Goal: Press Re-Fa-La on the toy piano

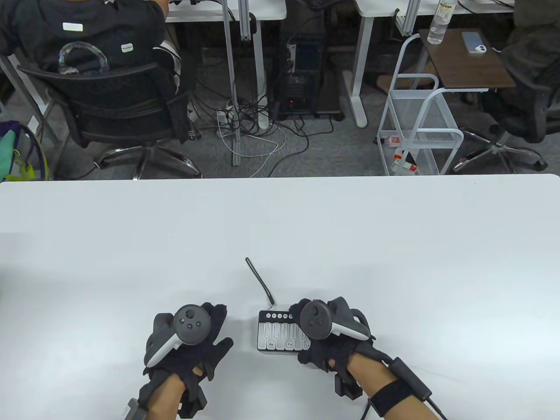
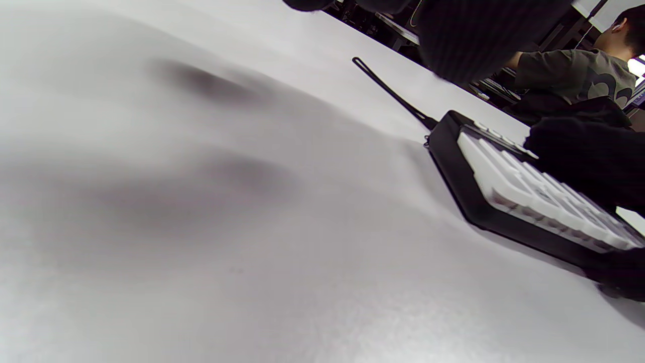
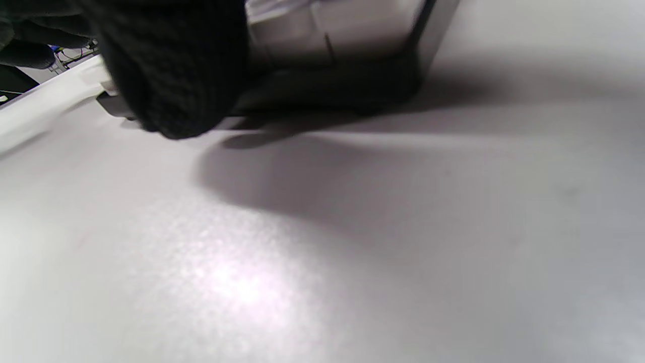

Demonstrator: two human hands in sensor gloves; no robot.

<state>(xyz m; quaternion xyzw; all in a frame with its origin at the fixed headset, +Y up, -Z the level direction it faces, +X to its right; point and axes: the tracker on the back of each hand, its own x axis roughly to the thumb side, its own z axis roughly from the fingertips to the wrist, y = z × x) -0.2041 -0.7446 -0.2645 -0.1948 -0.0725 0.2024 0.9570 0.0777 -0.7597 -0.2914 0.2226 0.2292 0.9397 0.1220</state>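
Note:
A small black toy piano (image 1: 280, 332) with white keys labelled Re, Fa and La lies near the table's front edge, its thin black antenna (image 1: 259, 281) pointing away. My right hand (image 1: 326, 339) rests over the piano's right end and covers the keys there; which key its fingers touch is hidden. My left hand (image 1: 192, 345) lies flat on the table to the left of the piano, fingers spread, touching nothing. The piano also shows in the left wrist view (image 2: 524, 196) and, blurred, in the right wrist view (image 3: 347, 45).
The white table (image 1: 280, 236) stretches wide beyond the piano. Past its far edge stand an office chair (image 1: 109, 100), a white wire cart (image 1: 420, 131) and desk legs with cables.

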